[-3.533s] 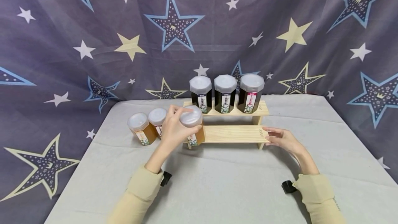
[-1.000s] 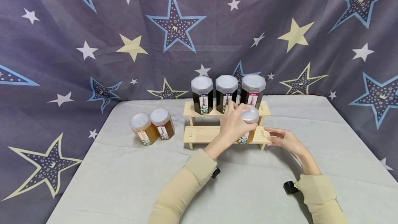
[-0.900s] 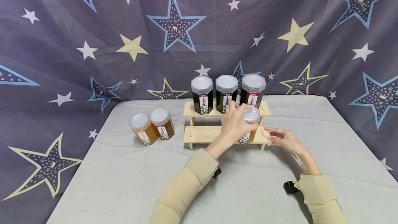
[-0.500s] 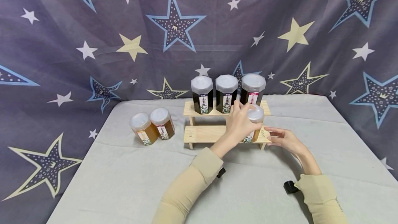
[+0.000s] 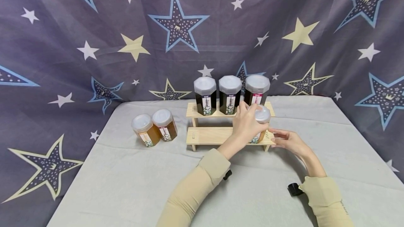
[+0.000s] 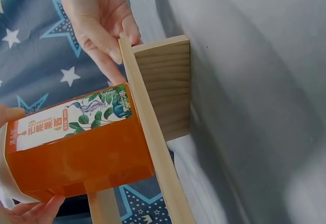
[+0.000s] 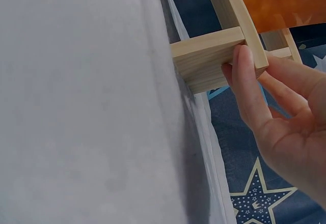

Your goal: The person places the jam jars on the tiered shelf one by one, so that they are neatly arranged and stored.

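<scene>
Amber jar [image 5: 261, 136]: it stood upright, or nearly so, at the right end of the lower board, label to the front; its base met the wood or hung just above it, and the pictures did not settle which.
Left hand [image 5: 247, 123]: its fingers grasped the jar from above, round the lid end. Good placing called for lowering the base flat, then spreading the fingers and lifting straight up, so the jar would not be dragged or tipped.
Right hand [image 5: 288, 142]: its fingers pinched the right end of the lower board from above and below. A steady, light pinch seemed best, enough to check sliding without tilting the wood.
Lower board [image 5: 208, 136]: its left part and middle lay bare. The jar wanted a little room from the end, clear of the right fingers.
Upper board [image 5: 190, 110]: it carried a left dark jar [image 5: 205, 95], a middle dark jar [image 5: 229, 95] and a right dark jar [image 5: 257, 87]. The last stood just behind the left fingers, so a knock was the likely risk.
Left of the stand: a second amber jar [image 5: 148, 134] and a brown jar [image 5: 167, 129] stood side by side on the surface [image 5: 268, 192].
Behind: a starry cloth [image 5: 217, 31] hung.
</scene>
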### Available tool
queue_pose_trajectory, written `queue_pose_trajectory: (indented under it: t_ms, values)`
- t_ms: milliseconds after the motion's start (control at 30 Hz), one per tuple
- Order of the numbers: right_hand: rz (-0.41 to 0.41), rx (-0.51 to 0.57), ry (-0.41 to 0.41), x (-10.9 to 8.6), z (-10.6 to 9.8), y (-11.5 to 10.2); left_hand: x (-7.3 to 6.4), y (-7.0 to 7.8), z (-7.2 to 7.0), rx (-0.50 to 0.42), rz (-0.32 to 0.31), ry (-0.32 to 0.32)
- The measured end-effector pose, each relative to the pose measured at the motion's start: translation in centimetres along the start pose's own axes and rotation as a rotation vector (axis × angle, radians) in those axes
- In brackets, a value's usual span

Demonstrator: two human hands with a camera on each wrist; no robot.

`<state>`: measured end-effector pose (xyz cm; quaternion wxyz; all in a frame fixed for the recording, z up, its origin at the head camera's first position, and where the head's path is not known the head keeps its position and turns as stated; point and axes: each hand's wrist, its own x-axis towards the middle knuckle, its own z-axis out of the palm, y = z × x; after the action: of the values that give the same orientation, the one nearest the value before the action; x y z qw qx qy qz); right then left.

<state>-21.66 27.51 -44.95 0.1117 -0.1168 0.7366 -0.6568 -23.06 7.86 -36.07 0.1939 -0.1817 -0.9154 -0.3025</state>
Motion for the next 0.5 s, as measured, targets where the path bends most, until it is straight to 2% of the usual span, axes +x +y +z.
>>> queue_pose_trajectory:
  t_ms: [233, 500]
  values:
    - [-0.007, 0.018, -0.010, 0.05, 0.05, 0.07, -0.31, -0.08, 0.37, 0.060, 0.031, 0.047]
    - [-0.018, 0.027, -0.011, -0.02, -0.01, 0.11, -0.53, -0.02, 0.59, 0.102, 0.041, 0.049]
